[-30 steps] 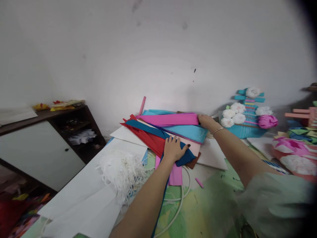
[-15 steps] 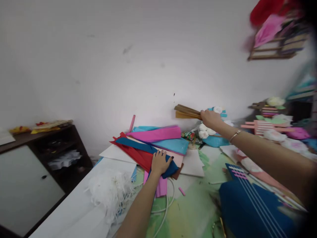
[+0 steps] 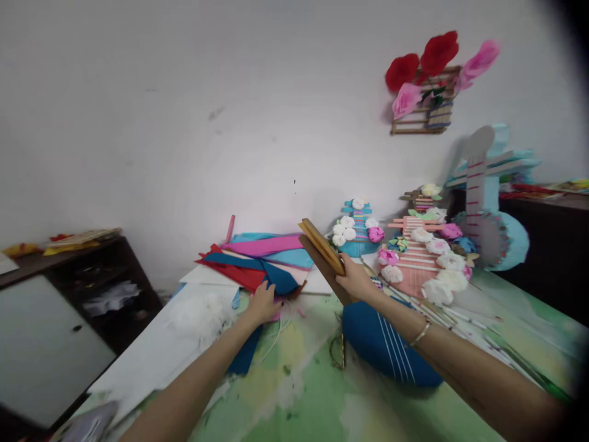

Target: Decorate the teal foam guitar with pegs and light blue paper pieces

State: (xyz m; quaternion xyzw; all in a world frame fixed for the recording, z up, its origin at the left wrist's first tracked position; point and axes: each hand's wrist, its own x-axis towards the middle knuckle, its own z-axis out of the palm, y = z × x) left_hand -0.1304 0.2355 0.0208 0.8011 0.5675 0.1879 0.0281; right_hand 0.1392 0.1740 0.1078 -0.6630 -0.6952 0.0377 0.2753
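My right hand (image 3: 358,279) is closed round a bundle of folded brown and mustard paper sheets (image 3: 322,248), tilted up to the left above the table. Behind the bundle's lower end lies a dark blue guitar-shaped piece (image 3: 386,344) with white lines. My left hand (image 3: 263,302) rests at the front edge of a pile of coloured paper, its fingers apart. Nearest to it are a dark blue folded sheet (image 3: 280,276) and a pink strip, partly hidden. Red paper (image 3: 232,271) and a magenta sheet (image 3: 269,247) lie in the same pile. Another blue piece (image 3: 246,351) shows beside my left forearm.
White shredded strands (image 3: 200,319) lie on white board at the left. Scissors (image 3: 338,353) are on the green patterned table (image 3: 304,399). Flower-trimmed guitar shapes, one blue (image 3: 361,247) and one peach (image 3: 411,270), stand at the back right. A dark cabinet (image 3: 133,276) stands left.
My right hand has brought the brown bundle down and closer, tipping it steeper. My left hand has slid back off the blue sheet toward me. The view has turned right.
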